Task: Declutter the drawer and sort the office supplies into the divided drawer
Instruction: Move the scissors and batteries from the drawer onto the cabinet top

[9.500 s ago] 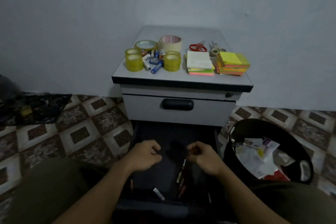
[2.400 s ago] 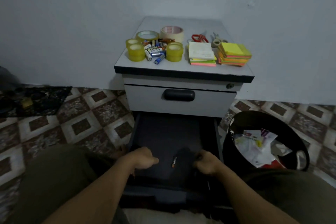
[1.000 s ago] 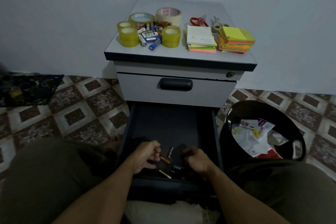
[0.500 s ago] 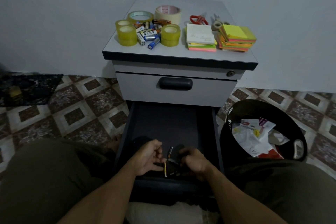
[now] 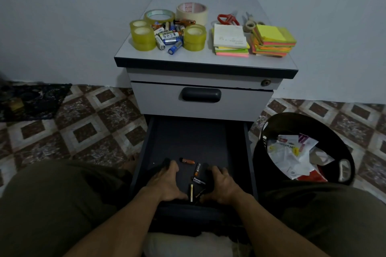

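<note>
The dark lower drawer (image 5: 249, 152) stands pulled out in front of me. My left hand (image 5: 165, 181) and my right hand (image 5: 223, 183) rest palm down on its floor, fingers pointing away from me and holding nothing. Between them lie several loose batteries: a copper one (image 5: 187, 160) farthest back, a black one (image 5: 197, 169), another black one (image 5: 198, 180) and a gold one (image 5: 191, 192) between my thumbs. On the cabinet top (image 5: 208, 59) sit more batteries (image 5: 169, 37), yellow tape rolls (image 5: 144, 36), masking tape (image 5: 192, 12), red scissors (image 5: 226, 19) and sticky note stacks (image 5: 273, 41).
The closed grey upper drawer (image 5: 201, 100) with its black handle is just above the open one. A black bin (image 5: 342, 165) of paper scraps stands on the tiled floor to the right. My knees flank the drawer.
My left hand has let go of the thin gold battery, which now lies on the drawer floor. Both hands have spread flat on either side of the batteries.
</note>
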### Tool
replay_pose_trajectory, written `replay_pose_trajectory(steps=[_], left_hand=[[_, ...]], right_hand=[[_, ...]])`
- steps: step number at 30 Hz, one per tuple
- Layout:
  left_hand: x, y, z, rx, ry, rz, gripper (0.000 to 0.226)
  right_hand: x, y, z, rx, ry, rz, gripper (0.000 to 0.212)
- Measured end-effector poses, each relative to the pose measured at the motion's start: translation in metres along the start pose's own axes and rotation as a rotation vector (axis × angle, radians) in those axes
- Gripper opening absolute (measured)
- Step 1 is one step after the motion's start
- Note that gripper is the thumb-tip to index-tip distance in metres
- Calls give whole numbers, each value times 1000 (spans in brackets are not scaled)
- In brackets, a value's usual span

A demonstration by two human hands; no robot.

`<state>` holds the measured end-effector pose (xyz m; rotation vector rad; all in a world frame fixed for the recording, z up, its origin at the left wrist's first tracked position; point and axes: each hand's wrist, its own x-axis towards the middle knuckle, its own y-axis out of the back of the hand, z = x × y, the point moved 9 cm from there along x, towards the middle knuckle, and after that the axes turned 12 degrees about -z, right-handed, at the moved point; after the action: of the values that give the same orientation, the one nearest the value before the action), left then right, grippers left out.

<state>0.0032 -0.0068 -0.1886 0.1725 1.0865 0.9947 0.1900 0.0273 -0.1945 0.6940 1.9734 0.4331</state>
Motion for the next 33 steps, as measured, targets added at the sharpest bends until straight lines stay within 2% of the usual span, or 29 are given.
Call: replay_pose_trajectory(steps=[4, 8, 12, 17, 21, 28, 31, 33], left_hand=[[-2, 0, 4, 35, -1, -5, 101], [0, 1, 4, 17, -2, -3, 107], [1, 2, 2, -61, 1, -15, 119], [3, 2, 1, -45, 46, -20, 133], [4, 4, -3, -93, 45, -8, 127], [6, 7, 0, -95, -9, -35, 120], [5, 9, 2, -69, -21, 2, 99], [6, 11, 1, -57, -21, 24, 77]], right_hand=[[2, 0, 1, -46, -12, 31, 105], [2, 4, 2, 0, -8, 92, 84], [4, 4, 0, 5, 25, 88, 87], [7, 4, -6, -24, 25, 101, 86], [7, 8, -9, -18, 35, 135, 80], [8, 9, -17, 7, 111, 94, 89], [8, 7, -19, -20, 88, 92, 82], [9, 7, -20, -25, 76, 102, 70]])
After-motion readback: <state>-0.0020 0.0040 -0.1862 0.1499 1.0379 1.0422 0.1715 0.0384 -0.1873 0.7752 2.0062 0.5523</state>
